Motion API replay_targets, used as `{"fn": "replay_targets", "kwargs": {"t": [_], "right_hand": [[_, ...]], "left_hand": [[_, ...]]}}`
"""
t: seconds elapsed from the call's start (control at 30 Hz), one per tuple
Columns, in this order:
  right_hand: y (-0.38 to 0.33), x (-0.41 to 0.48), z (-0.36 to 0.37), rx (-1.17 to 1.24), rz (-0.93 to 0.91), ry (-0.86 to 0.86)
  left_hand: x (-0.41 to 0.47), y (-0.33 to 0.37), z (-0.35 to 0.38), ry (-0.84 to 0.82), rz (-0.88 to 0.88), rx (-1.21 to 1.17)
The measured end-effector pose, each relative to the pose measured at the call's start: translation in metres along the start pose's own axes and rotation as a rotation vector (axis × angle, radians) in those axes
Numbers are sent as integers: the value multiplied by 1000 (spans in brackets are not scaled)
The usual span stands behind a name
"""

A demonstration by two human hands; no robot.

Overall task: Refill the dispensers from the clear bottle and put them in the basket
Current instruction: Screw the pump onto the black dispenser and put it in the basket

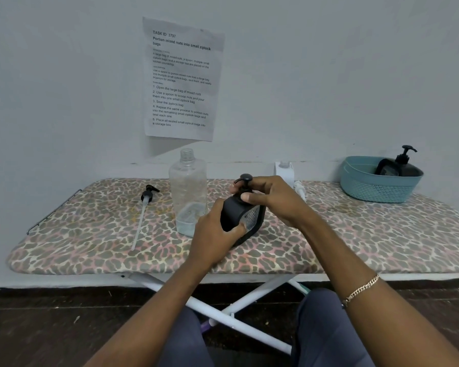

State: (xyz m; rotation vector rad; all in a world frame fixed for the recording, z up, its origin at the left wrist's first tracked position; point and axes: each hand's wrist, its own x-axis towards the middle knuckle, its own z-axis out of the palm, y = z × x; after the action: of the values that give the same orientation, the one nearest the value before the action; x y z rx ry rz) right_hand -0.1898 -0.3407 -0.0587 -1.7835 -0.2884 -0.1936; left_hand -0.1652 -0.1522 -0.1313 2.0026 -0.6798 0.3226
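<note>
Nearest, left hand [214, 235] gripped the black dispenser [232, 217], right hand [266, 198] pinched its pump [245, 178]. I saw the clear bottle [188, 186] nearly empty, the basket [376, 193] holding a second dispenser [402, 168].

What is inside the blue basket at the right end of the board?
One black dispenser sits inside the basket, its pump above the rim. The basket wall covers its lower part and the basket floor.

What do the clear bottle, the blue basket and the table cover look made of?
Clear bottle: probably glossy transparent plastic, see-through with moulded neck threads. Basket: likely matte moulded plastic, going by its lattice wall. Cover: seemingly printed fabric, soft rounded padded edge.
</note>
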Motion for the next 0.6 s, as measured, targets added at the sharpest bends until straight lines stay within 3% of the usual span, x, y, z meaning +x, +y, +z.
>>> {"fn": "replay_targets", "kwargs": {"t": [0.33, 0.6], "right_hand": [[5, -8, 25, 88, -14, 270], [6, -14, 65, -3, -29, 624]], "left_hand": [[-4, 1, 5, 65, -3, 25], [-9, 7, 11, 135, -11, 25]]}}
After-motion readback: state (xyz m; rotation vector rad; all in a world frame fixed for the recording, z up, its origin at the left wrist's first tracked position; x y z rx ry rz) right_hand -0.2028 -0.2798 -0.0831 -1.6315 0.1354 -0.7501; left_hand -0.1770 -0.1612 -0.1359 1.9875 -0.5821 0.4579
